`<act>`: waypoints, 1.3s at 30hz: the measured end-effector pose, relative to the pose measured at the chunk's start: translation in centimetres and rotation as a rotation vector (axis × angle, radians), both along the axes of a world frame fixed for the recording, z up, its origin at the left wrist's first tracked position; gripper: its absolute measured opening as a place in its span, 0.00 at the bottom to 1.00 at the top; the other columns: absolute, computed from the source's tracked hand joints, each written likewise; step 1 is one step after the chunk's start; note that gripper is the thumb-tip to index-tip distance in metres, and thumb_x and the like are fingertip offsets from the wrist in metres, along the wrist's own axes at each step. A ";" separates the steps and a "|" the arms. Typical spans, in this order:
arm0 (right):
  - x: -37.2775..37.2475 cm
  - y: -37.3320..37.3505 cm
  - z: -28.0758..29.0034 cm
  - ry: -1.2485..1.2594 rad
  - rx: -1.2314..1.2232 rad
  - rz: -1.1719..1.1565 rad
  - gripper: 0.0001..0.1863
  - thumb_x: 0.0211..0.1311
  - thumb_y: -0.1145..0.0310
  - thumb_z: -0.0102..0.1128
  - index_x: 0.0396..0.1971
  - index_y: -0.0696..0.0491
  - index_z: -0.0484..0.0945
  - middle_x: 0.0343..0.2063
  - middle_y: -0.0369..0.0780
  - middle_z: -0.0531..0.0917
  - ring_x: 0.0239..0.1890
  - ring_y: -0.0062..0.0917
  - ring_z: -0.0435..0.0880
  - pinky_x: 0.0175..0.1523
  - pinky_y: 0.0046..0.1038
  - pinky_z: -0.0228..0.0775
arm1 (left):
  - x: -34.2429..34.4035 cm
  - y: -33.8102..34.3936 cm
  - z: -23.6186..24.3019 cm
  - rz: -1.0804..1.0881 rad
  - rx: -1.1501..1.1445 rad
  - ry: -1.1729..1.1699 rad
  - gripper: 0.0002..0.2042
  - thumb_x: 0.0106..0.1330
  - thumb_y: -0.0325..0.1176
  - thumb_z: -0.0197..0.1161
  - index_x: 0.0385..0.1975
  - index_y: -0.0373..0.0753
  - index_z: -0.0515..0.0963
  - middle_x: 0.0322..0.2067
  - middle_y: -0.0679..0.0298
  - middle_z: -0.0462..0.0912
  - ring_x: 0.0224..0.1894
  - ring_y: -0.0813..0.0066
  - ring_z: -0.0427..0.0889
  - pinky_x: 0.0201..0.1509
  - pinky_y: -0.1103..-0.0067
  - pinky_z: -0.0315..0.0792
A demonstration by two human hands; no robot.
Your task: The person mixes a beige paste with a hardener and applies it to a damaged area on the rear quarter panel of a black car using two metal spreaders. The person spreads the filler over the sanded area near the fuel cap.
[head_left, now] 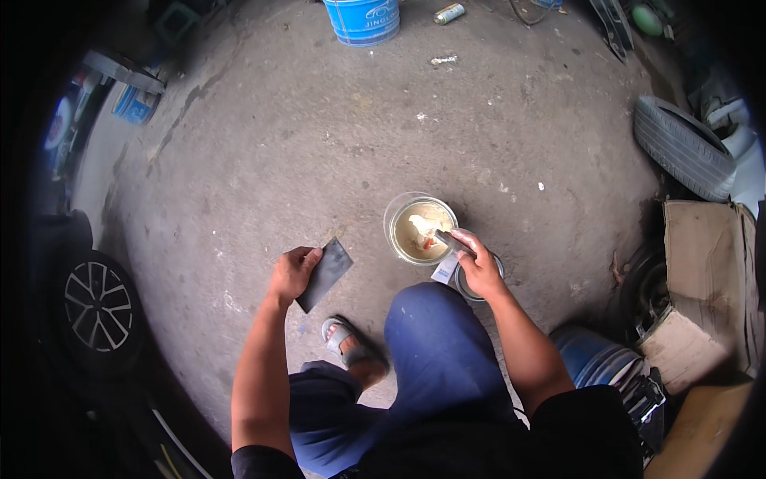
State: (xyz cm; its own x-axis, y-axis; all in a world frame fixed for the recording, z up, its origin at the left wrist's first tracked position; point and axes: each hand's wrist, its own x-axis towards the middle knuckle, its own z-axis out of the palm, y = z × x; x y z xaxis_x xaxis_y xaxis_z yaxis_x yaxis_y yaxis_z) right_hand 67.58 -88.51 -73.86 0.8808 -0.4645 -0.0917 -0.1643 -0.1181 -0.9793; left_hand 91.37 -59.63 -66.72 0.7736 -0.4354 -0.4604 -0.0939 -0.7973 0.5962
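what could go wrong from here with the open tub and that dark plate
The right hand holds a dark tool at the open tub, so cream paste might drip onto the floor. The left hand grips the dark plate near one edge, so it could perhaps slip.

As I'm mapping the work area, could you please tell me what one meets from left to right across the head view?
Black wheel with silver-edged spokes, dark flat rectangular plate, round tub of cream-coloured paste, grey rubber tyre.
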 end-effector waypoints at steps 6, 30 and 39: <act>-0.9 -0.9 0.6 -0.035 0.102 -0.056 0.20 0.61 0.79 0.46 0.55 0.58 0.70 0.53 0.44 0.77 0.58 0.30 0.74 0.62 0.29 0.63 | -1.3 -3.8 -2.8 -0.118 -0.158 0.418 0.16 0.63 0.32 0.56 0.49 0.32 0.75 0.37 0.61 0.82 0.39 0.74 0.78 0.46 0.76 0.71; -0.7 0.4 4.1 -0.309 -0.523 0.220 0.29 0.48 0.88 0.52 0.53 0.53 0.74 0.48 0.41 0.80 0.50 0.37 0.77 0.53 0.33 0.71 | -2.3 -9.6 -3.6 -0.136 -0.570 0.919 0.13 0.64 0.23 0.54 0.49 0.34 0.73 0.37 0.66 0.81 0.36 0.81 0.78 0.42 0.81 0.73; -0.4 0.2 2.9 -0.243 -0.634 0.269 0.31 0.50 0.88 0.50 0.57 0.50 0.71 0.50 0.42 0.79 0.51 0.38 0.76 0.56 0.34 0.69 | -2.1 -8.8 -2.8 -0.140 -0.594 0.888 0.13 0.65 0.23 0.54 0.48 0.34 0.73 0.37 0.66 0.81 0.35 0.81 0.79 0.41 0.82 0.74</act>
State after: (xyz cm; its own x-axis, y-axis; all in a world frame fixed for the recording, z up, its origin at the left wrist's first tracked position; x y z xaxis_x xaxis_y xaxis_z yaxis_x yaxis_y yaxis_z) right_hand 67.17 -88.31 -70.99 0.9332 -0.1278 0.3359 0.1639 -0.6805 -0.7142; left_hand 89.26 -68.40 -69.54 0.1931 -0.8330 -0.5185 0.4953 -0.3734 0.7844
